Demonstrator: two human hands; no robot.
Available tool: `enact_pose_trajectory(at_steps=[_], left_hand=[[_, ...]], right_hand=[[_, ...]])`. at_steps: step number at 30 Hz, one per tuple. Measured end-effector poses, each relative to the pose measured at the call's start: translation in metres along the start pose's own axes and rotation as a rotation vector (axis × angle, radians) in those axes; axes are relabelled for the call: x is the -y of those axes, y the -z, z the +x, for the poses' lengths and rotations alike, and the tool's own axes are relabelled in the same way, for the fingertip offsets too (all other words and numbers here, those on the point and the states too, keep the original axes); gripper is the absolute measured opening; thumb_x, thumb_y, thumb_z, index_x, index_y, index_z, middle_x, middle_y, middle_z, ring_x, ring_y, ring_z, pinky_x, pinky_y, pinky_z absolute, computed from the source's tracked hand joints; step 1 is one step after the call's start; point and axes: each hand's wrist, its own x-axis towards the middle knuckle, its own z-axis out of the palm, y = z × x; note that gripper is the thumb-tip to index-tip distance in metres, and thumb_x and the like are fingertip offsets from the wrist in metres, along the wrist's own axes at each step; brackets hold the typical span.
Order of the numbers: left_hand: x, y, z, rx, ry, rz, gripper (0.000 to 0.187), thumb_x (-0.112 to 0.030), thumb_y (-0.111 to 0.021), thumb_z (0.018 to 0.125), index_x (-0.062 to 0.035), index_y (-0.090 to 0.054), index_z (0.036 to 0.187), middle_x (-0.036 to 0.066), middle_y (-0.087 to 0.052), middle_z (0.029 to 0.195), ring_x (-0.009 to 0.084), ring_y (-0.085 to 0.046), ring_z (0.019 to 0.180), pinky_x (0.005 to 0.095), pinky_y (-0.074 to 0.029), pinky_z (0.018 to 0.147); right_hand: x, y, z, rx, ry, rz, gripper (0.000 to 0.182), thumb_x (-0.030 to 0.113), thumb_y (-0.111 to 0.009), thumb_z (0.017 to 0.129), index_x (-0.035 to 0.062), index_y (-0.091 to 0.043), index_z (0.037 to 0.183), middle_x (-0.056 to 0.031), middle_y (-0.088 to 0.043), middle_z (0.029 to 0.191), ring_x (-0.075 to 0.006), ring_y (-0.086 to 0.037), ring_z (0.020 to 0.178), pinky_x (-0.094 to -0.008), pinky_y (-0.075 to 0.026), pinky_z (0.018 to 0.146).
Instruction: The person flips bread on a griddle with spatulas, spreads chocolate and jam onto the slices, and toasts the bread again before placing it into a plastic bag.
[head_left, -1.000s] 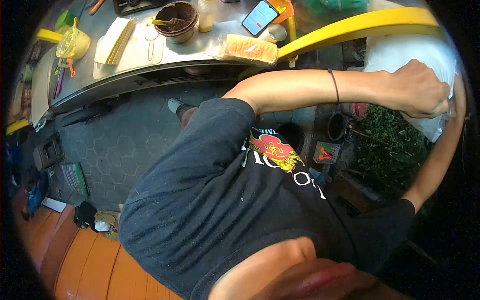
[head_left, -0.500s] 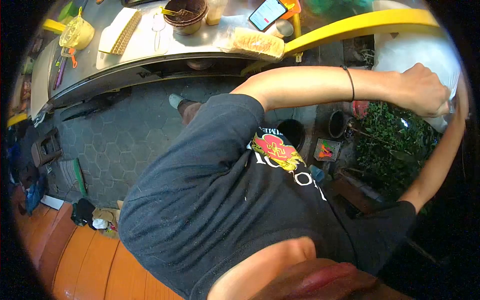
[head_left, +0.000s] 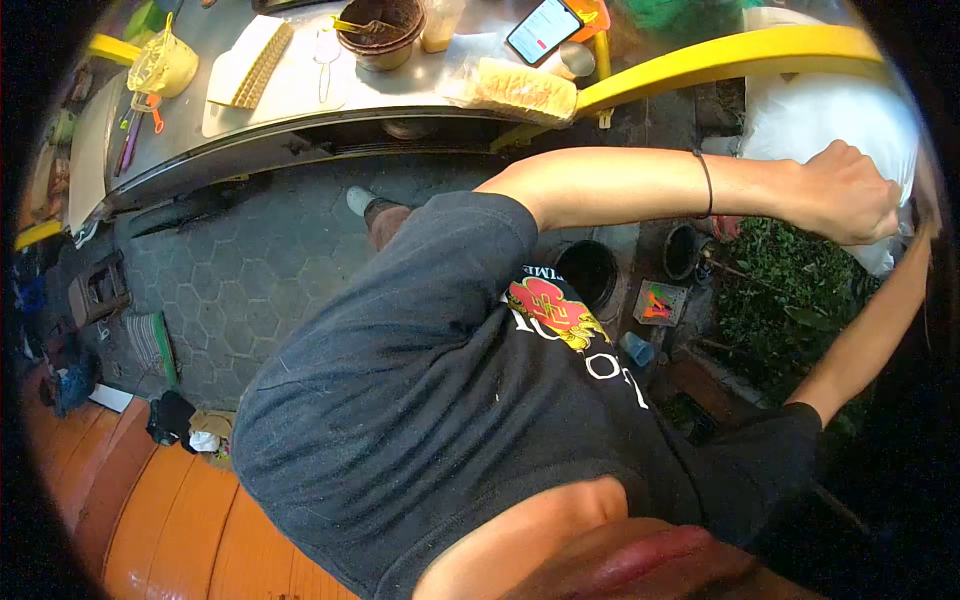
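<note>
My left hand (head_left: 848, 197), with a dark band on its wrist, is closed in a fist at the right side of the view. It grips the gathered part of a big white plastic bag (head_left: 830, 118), which bulges behind and above the fist. Close beside it, at the dark rim of the view, my right hand (head_left: 926, 222) reaches up to the same part of the bag. Its fingers are mostly lost in shadow, so their hold cannot be made out.
A yellow bar (head_left: 720, 62) runs between the metal table (head_left: 190, 125) and the bag. On the table are a bread pack (head_left: 525, 88), a phone (head_left: 543, 30), a brown bowl (head_left: 385, 55) and a yellow tub (head_left: 163, 72). Plants (head_left: 780, 275) and a black bucket (head_left: 588, 272) stand below my arms.
The view has shifted slightly, so the table things sit a little further right. Both hands stay at the white plastic bag, whose bulge shows a little differently.
</note>
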Motion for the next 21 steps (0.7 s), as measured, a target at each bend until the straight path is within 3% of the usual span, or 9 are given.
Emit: enact_pose_trajectory(at_steps=[9,13,15,16,17,18,19,20,21], left_hand=[[-0.008,0.026,-0.005,0.175,0.02,-0.009,0.039,-0.037,-0.05,0.088,-0.0012,-0.065,0.081,0.023,-0.065,0.073,0.0431,-0.064,0.07,0.0506,-0.051,0.064],[0.006,0.106,-0.042,0.504,-0.09,-0.116,0.044,-0.044,-0.049,0.096,-0.0024,-0.063,0.096,0.018,-0.067,0.089,0.0329,-0.065,0.08,0.0414,-0.051,0.074],[0.03,0.165,-0.073,0.52,-0.102,-0.088,0.031,-0.029,-0.053,0.098,-0.0021,-0.065,0.107,0.013,-0.068,0.092,0.0195,-0.066,0.086,0.0335,-0.051,0.077],[0.019,0.207,-0.088,0.498,0.144,-0.099,0.029,-0.026,-0.053,0.098,-0.003,-0.065,0.11,0.009,-0.069,0.094,0.0148,-0.064,0.088,0.031,-0.05,0.077],[0.038,0.234,-0.109,0.258,0.014,-0.041,0.035,-0.033,-0.049,0.099,-0.0054,-0.068,0.106,0.004,-0.069,0.083,0.0107,-0.06,0.071,0.0289,-0.05,0.065],[0.001,0.266,-0.11,0.114,0.737,0.122,0.036,-0.039,-0.064,0.088,-0.0031,-0.063,0.089,0.012,-0.066,0.079,0.0232,-0.061,0.057,0.032,-0.054,0.054],[0.045,0.318,-0.141,-0.012,0.483,0.448,0.029,-0.027,-0.053,0.099,-0.003,-0.068,0.107,0.005,-0.069,0.09,0.0118,-0.062,0.084,0.0279,-0.05,0.074],[0.053,0.352,-0.154,-0.148,0.492,0.337,0.032,-0.029,-0.054,0.098,-0.0026,-0.07,0.102,0.002,-0.068,0.085,0.0102,-0.061,0.078,0.0247,-0.049,0.071],[0.05,0.381,-0.165,-0.211,0.69,0.529,0.036,-0.038,-0.054,0.097,-0.0063,-0.07,0.101,0.002,-0.07,0.083,0.009,-0.061,0.071,0.0252,-0.049,0.063]], right_hand=[[0.016,0.004,-0.025,-0.231,0.114,0.009,0.029,0.008,-0.053,0.091,-0.0125,-0.061,0.11,-0.0251,-0.065,0.105,-0.0335,-0.062,0.097,-0.0371,-0.047,0.09],[0.051,-0.025,-0.097,-0.687,0.252,0.029,0.028,0.007,-0.053,0.091,-0.0127,-0.061,0.109,-0.0248,-0.065,0.104,-0.0339,-0.062,0.097,-0.0372,-0.047,0.09],[0.065,-0.049,-0.128,-1.006,0.279,0.047,0.035,0.012,-0.057,0.094,-0.0097,-0.057,0.121,-0.0272,-0.06,0.119,-0.0319,-0.061,0.106,-0.0382,-0.046,0.096],[0.059,-0.086,-0.125,-1.356,0.279,0.102,0.037,0.016,-0.044,0.096,-0.0148,-0.062,0.104,-0.0183,-0.068,0.088,-0.0235,-0.065,0.077,-0.0338,-0.054,0.079],[0.051,-0.124,-0.135,-1.447,0.602,0.289,0.03,0.015,-0.05,0.092,-0.0113,-0.065,0.094,-0.0166,-0.065,0.069,-0.0247,-0.061,0.064,-0.036,-0.053,0.066],[0.076,-0.162,-0.129,-1.075,0.748,0.279,0.025,0.01,-0.053,0.088,-0.0061,-0.067,0.101,-0.0147,-0.069,0.082,-0.0202,-0.062,0.07,-0.0315,-0.053,0.068],[0.117,-0.194,-0.135,-0.635,0.267,0.569,0.026,0.01,-0.055,0.089,-0.0011,-0.068,0.109,-0.0136,-0.069,0.091,-0.022,-0.064,0.076,-0.0311,-0.052,0.073],[0.138,-0.22,-0.106,-0.465,0.328,0.511,0.028,0.014,-0.056,0.091,0.005,-0.066,0.116,-0.0147,-0.068,0.1,-0.0275,-0.065,0.086,-0.0333,-0.05,0.08],[0.138,-0.258,-0.075,-0.328,0.31,0.591,0.035,0.022,-0.055,0.094,0.0073,-0.059,0.126,-0.0176,-0.066,0.106,-0.0338,-0.062,0.096,-0.0387,-0.048,0.084]])
